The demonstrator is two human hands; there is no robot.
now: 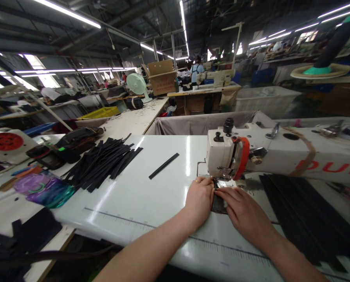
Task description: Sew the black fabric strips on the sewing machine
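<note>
A white sewing machine (222, 154) with an orange guard stands at the right of the pale table. Just below its needle lies a dark piece of fabric (219, 205), partly covered by my fingers. My left hand (200, 199) presses and pinches its left edge close to the presser foot. From the other side my right hand (242, 207) has its fingers closed on the same piece. One black strip (163, 166) lies alone on the table to the left. Farther left is a loose pile of black strips (104, 162).
Long black fabric pieces (307, 219) lie right of my right arm, under the machine's arm. A purple and teal pouch (42, 188) sits at the table's left. Beyond are a pale green fan (136, 84), a cardboard box (162, 78) and a person (196, 72) at another table.
</note>
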